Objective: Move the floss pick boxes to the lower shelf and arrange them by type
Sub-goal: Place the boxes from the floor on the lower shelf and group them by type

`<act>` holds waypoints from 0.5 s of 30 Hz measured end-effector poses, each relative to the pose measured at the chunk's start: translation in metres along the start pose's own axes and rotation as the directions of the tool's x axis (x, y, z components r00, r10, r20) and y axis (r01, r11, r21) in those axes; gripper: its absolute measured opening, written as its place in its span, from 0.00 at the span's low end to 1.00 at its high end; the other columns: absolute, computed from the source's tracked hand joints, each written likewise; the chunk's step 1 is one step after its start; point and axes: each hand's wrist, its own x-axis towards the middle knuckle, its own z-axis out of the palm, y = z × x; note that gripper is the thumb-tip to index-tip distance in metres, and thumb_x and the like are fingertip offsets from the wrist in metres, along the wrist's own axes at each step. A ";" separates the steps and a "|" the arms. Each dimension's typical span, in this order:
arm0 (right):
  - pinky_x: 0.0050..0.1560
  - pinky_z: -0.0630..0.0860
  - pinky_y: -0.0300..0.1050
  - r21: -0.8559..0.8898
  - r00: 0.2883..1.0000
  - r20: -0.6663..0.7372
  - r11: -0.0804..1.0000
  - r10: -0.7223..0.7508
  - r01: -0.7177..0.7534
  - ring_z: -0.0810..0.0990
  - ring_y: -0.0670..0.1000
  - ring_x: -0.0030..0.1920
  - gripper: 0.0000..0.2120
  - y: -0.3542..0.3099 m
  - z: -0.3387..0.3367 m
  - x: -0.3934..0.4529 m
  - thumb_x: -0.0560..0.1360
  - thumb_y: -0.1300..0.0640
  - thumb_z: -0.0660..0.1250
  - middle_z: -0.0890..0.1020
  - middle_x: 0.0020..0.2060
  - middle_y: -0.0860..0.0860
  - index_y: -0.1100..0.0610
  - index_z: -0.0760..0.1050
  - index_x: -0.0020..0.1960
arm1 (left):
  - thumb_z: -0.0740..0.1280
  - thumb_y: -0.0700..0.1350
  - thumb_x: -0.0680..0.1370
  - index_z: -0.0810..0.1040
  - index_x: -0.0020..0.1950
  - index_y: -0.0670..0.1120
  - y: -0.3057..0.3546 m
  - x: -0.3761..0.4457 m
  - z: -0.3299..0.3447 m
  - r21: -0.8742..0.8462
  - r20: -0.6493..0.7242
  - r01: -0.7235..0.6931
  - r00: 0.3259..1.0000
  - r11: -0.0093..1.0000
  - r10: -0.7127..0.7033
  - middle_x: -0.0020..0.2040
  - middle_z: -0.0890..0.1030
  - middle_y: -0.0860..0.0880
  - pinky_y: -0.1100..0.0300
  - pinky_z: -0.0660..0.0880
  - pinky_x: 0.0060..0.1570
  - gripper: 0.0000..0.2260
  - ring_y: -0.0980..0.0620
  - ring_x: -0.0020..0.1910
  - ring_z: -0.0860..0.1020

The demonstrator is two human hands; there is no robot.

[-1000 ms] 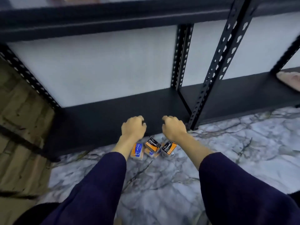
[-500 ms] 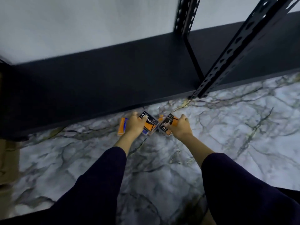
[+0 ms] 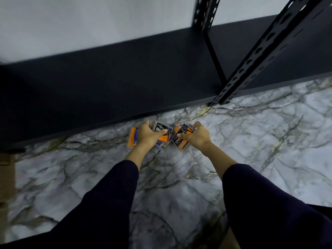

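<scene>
Both hands had dropped from the shelf edge: left hand (image 3: 150, 134) clamped a black-and-orange box (image 3: 162, 131), right hand (image 3: 196, 136) gripped another (image 3: 181, 139). Boxes were off the marble floor (image 3: 251, 150), just before the lower shelf (image 3: 125, 83) — placing looked next.

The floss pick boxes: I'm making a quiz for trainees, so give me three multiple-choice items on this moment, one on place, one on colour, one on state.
1. Where are the floss pick boxes?
A. On the marble floor in front of the lower shelf
B. On the lower shelf
C. In a basket

2. The box under the right hand is:
A. green and white
B. black and orange
C. all red

3. The lower shelf is:
A. full
B. bare where visible
C. covered by cloth

Answers: 1 A, the boxes lie on marble floor; 2 B, black label over orange; 3 B, nothing shows on its dark surface.
</scene>
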 end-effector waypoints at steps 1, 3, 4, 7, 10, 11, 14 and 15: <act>0.43 0.74 0.44 -0.051 0.999 0.002 0.998 -0.041 0.041 0.77 0.53 0.49 0.26 -0.005 -0.002 -0.009 0.68 0.52 0.77 0.77 0.51 0.54 0.59 0.68 0.58 | 0.78 0.49 0.68 0.73 0.54 0.41 0.003 -0.006 -0.004 0.008 0.002 -0.019 1.000 1.000 0.019 0.47 0.80 0.48 0.66 0.73 0.34 0.22 0.52 0.43 0.79; 0.45 0.75 0.46 -0.137 0.990 0.006 0.981 -0.141 0.140 0.79 0.55 0.51 0.27 -0.019 -0.007 -0.028 0.69 0.53 0.76 0.79 0.53 0.55 0.59 0.66 0.60 | 0.76 0.47 0.71 0.71 0.52 0.43 0.013 -0.022 -0.019 0.020 -0.011 -0.044 0.999 0.999 0.044 0.42 0.77 0.52 0.71 0.67 0.28 0.18 0.58 0.37 0.75; 0.44 0.75 0.46 -0.178 0.980 0.015 0.964 -0.197 0.196 0.79 0.56 0.51 0.26 -0.027 -0.010 -0.039 0.70 0.53 0.75 0.79 0.54 0.55 0.58 0.66 0.61 | 0.75 0.47 0.72 0.69 0.51 0.44 0.018 -0.031 -0.028 0.031 -0.029 -0.054 0.998 0.998 0.055 0.41 0.76 0.52 0.69 0.66 0.27 0.18 0.60 0.35 0.74; 0.46 0.77 0.46 -0.323 0.937 0.044 0.883 -0.346 0.342 0.80 0.57 0.52 0.27 -0.063 -0.020 -0.076 0.72 0.50 0.72 0.80 0.56 0.55 0.51 0.64 0.66 | 0.75 0.49 0.71 0.67 0.51 0.46 0.038 -0.062 -0.066 0.059 -0.095 -0.110 0.989 0.992 0.115 0.47 0.77 0.48 0.62 0.70 0.35 0.19 0.54 0.41 0.76; 0.45 0.78 0.50 -0.431 0.870 0.044 0.776 -0.491 0.460 0.80 0.60 0.51 0.23 -0.107 -0.032 -0.122 0.74 0.49 0.68 0.80 0.54 0.56 0.48 0.64 0.65 | 0.75 0.52 0.70 0.69 0.51 0.48 0.060 -0.098 -0.116 0.111 -0.170 -0.190 0.964 0.976 0.206 0.48 0.79 0.46 0.55 0.76 0.43 0.19 0.48 0.46 0.79; 0.44 0.76 0.50 -0.449 0.841 0.041 0.742 -0.539 0.497 0.79 0.61 0.50 0.21 -0.123 -0.035 -0.140 0.74 0.48 0.68 0.80 0.53 0.56 0.48 0.65 0.63 | 0.75 0.52 0.70 0.70 0.51 0.49 0.068 -0.112 -0.134 0.126 -0.200 -0.220 0.949 0.967 0.242 0.47 0.79 0.47 0.53 0.77 0.45 0.18 0.47 0.46 0.80; 0.42 0.75 0.49 -0.456 0.730 0.014 0.645 -0.683 0.613 0.79 0.61 0.49 0.17 -0.166 -0.044 -0.193 0.75 0.48 0.66 0.79 0.53 0.55 0.50 0.64 0.59 | 0.73 0.53 0.72 0.71 0.50 0.52 0.090 -0.157 -0.188 0.101 -0.288 -0.319 0.897 0.942 0.335 0.45 0.80 0.49 0.47 0.81 0.43 0.14 0.48 0.45 0.80; 0.43 0.75 0.50 -0.443 0.687 0.002 0.615 -0.727 0.652 0.79 0.61 0.49 0.17 -0.180 -0.046 -0.212 0.75 0.49 0.66 0.79 0.53 0.55 0.50 0.64 0.58 | 0.73 0.53 0.73 0.71 0.50 0.53 0.097 -0.173 -0.206 0.076 -0.317 -0.350 0.879 0.934 0.355 0.45 0.80 0.50 0.46 0.82 0.39 0.13 0.48 0.44 0.81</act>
